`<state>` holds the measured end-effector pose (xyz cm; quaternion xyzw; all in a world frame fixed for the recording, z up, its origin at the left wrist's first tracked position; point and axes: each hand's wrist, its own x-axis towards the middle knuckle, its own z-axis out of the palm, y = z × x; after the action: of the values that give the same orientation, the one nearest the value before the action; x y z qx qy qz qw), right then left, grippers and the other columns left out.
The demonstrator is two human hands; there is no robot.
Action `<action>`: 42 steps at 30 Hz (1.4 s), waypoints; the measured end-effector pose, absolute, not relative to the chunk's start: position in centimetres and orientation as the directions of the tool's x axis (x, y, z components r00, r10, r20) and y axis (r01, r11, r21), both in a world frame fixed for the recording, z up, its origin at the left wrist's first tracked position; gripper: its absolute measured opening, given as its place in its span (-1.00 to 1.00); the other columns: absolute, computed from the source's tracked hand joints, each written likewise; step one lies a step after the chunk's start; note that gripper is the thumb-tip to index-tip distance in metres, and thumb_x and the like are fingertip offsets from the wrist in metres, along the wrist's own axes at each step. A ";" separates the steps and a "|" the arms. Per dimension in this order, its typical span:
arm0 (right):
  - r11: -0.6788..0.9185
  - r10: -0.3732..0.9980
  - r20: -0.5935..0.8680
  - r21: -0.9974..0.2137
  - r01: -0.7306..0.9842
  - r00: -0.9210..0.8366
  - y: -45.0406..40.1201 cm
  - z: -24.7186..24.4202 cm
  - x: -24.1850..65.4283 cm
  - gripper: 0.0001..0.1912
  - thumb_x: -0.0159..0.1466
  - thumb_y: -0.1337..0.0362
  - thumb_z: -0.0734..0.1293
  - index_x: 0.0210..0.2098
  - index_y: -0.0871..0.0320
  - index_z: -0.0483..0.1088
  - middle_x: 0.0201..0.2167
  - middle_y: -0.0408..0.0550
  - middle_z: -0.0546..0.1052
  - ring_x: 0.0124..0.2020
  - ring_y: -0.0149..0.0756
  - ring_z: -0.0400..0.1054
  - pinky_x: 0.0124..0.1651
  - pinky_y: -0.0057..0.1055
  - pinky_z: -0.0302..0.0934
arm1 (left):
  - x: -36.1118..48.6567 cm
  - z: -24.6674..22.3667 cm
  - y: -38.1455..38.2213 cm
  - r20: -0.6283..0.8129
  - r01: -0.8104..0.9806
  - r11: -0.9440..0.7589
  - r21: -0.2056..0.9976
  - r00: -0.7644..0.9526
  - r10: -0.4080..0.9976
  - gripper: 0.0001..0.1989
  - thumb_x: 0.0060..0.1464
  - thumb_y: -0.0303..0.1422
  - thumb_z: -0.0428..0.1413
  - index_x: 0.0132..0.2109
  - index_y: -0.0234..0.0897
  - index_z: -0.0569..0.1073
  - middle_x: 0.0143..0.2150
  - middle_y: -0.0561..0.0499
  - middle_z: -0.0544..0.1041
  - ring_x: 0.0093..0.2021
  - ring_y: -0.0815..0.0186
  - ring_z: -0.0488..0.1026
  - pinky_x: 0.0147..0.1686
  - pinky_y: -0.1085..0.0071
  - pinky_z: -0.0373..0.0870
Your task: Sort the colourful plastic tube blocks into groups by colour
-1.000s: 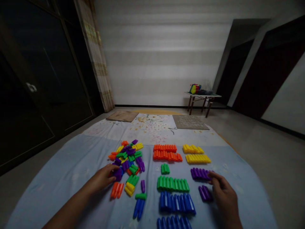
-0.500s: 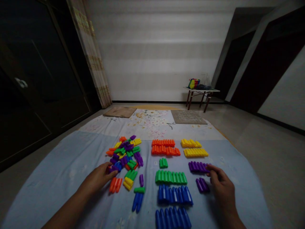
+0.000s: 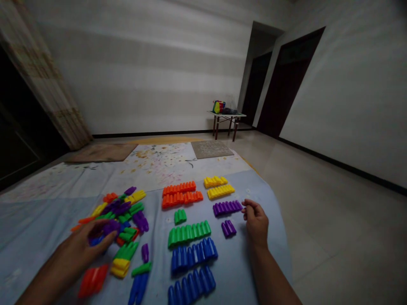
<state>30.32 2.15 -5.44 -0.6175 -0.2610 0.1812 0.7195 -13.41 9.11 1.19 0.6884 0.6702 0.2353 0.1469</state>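
Observation:
My left hand [image 3: 84,243] is at the mixed pile on the left. Its thumb and fingers are closed around a purple plastic block [image 3: 111,227] with rounded ends. Beside the purple row [image 3: 227,208] is my right hand [image 3: 257,224], fingers loosely bent and apart, with nothing visible in them. A shorter purple group [image 3: 229,228] lies just below that row. Orange rows [image 3: 179,188], yellow rows [image 3: 220,191], a green row [image 3: 190,234] and blue rows [image 3: 194,255] lie sorted by colour. A small green group [image 3: 180,216] sits above the long green row.
Loose orange blocks [image 3: 93,281] and a joined green, purple and blue figure [image 3: 141,269] lie near the pile. A brown mat [image 3: 103,152] and a grey mat [image 3: 212,149] rest on the cloth's far part. A small table [image 3: 227,114] stands by the wall.
The view has turned to the right. My right hand has come slightly away from the end of the purple row. My left hand stays at the pile, its fingers around a purple block.

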 end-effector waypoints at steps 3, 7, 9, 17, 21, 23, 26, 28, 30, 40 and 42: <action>0.175 0.575 0.168 -0.981 0.080 0.801 2.3 -5.1 30.2 -0.71 0.06 0.15 0.27 -0.30 0.20 0.43 -0.42 -0.05 0.51 -0.55 -0.40 0.26 -0.52 -0.45 0.13 | -7.8 3.6 8.6 0.143 0.840 -0.173 0.514 0.115 0.983 -0.44 -0.16 0.03 0.06 -0.06 -0.22 0.41 -0.07 -0.05 0.48 -0.08 0.16 0.40 -0.10 0.26 0.35; 0.189 0.549 0.202 -0.975 0.115 0.811 2.2 -4.8 30.2 -0.73 0.08 0.16 0.25 -0.31 0.19 0.42 -0.41 -0.06 0.50 -0.52 -0.39 0.28 -0.48 -0.44 0.15 | -0.2 4.1 8.1 0.179 0.747 -0.425 0.511 0.391 0.903 -0.51 -0.09 -0.03 0.04 -0.06 -0.21 0.41 -0.08 -0.06 0.47 -0.06 0.18 0.39 -0.02 0.23 0.29; 0.202 0.531 0.214 -0.972 0.122 0.820 2.2 -4.8 30.4 -0.73 0.08 0.16 0.25 -0.31 0.19 0.42 -0.39 -0.06 0.50 -0.51 -0.39 0.28 -0.48 -0.44 0.15 | 3.0 3.5 8.3 0.155 0.695 -0.481 0.534 0.479 0.864 -0.54 -0.05 -0.07 0.03 -0.04 -0.22 0.39 -0.07 -0.07 0.46 -0.04 0.18 0.38 -0.02 0.24 0.29; 0.295 0.423 0.049 -0.952 -0.086 0.905 3.2 -6.2 32.6 -0.73 0.02 0.19 0.28 -0.30 0.20 0.38 -0.37 -0.06 0.49 -0.53 -0.45 0.27 -0.58 -0.53 0.09 | 10.4 0.4 8.6 -0.032 0.702 -0.409 0.583 0.523 0.852 -0.45 -0.05 -0.20 0.05 0.11 -0.31 0.27 0.02 -0.15 0.42 -0.07 0.22 0.42 -0.04 0.31 0.30; 0.298 0.414 -0.012 -0.943 -0.148 0.910 3.6 -6.5 32.9 -0.73 0.00 0.19 0.29 -0.32 0.19 0.38 -0.40 -0.09 0.48 -0.54 -0.47 0.26 -0.60 -0.55 0.07 | 12.3 -0.5 7.1 -0.068 0.680 -0.496 0.540 0.622 0.780 -0.43 -0.07 -0.26 0.07 0.13 -0.25 0.25 0.09 -0.10 0.38 0.04 0.22 0.35 0.02 0.34 0.23; 0.295 0.424 -0.004 -0.945 -0.143 0.906 3.6 -6.4 32.8 -0.74 0.00 0.20 0.29 -0.32 0.19 0.38 -0.40 -0.10 0.48 -0.55 -0.48 0.26 -0.60 -0.55 0.07 | 12.9 -0.6 6.6 -0.077 0.688 -0.535 0.490 0.645 0.760 -0.43 -0.09 -0.28 0.08 0.13 -0.23 0.26 0.11 -0.08 0.37 0.08 0.20 0.31 0.06 0.32 0.18; 0.296 0.428 0.009 -0.946 -0.131 0.904 3.5 -6.2 32.5 -0.75 0.01 0.21 0.28 -0.33 0.20 0.38 -0.41 -0.10 0.48 -0.55 -0.48 0.25 -0.60 -0.55 0.07 | 13.5 -0.5 6.3 -0.104 0.717 -0.577 0.391 0.657 0.747 -0.44 -0.12 -0.29 0.10 0.10 -0.22 0.31 0.06 -0.09 0.42 0.06 0.14 0.31 0.05 0.24 0.15; 0.292 0.426 0.020 -0.949 -0.116 0.905 3.4 -6.1 32.4 -0.75 0.01 0.21 0.28 -0.32 0.20 0.38 -0.40 -0.10 0.48 -0.55 -0.47 0.26 -0.60 -0.55 0.08 | 13.7 -0.4 6.2 -0.108 0.717 -0.601 0.352 0.669 0.735 -0.45 -0.13 -0.28 0.11 0.09 -0.21 0.32 0.02 -0.09 0.45 0.02 0.13 0.33 0.02 0.22 0.16; 0.290 0.425 0.036 -0.952 -0.099 0.904 3.3 -6.0 32.4 -0.74 0.02 0.20 0.28 -0.32 0.20 0.38 -0.40 -0.09 0.48 -0.55 -0.47 0.26 -0.60 -0.55 0.08 | 14.0 -0.4 6.1 -0.099 0.713 -0.615 0.337 0.677 0.730 -0.43 -0.14 -0.28 0.12 0.09 -0.20 0.32 0.01 -0.09 0.45 0.01 0.13 0.33 0.01 0.22 0.15; 0.272 0.434 0.058 -0.960 -0.070 0.899 3.1 -5.7 32.2 -0.75 0.03 0.20 0.26 -0.31 0.20 0.38 -0.39 -0.07 0.48 -0.54 -0.46 0.25 -0.60 -0.55 0.09 | 15.7 -1.2 5.6 -0.068 0.736 -0.592 0.329 0.644 0.762 -0.45 -0.12 -0.26 0.14 0.08 -0.22 0.32 0.01 -0.09 0.46 0.02 0.12 0.33 0.01 0.22 0.12; 0.270 0.435 0.062 -0.961 -0.064 0.898 3.0 -5.8 32.3 -0.75 0.03 0.21 0.26 -0.31 0.20 0.38 -0.38 -0.07 0.47 -0.54 -0.46 0.25 -0.60 -0.55 0.08 | 15.6 -0.8 5.6 -0.061 0.732 -0.587 0.346 0.642 0.764 -0.42 -0.14 -0.22 0.17 0.08 -0.23 0.32 0.01 -0.11 0.46 0.02 0.09 0.33 0.01 0.18 0.13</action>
<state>32.30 3.04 -5.83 -0.5826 -0.1590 0.1596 0.7809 15.55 5.60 -0.79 0.8897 0.4203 0.0471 0.1721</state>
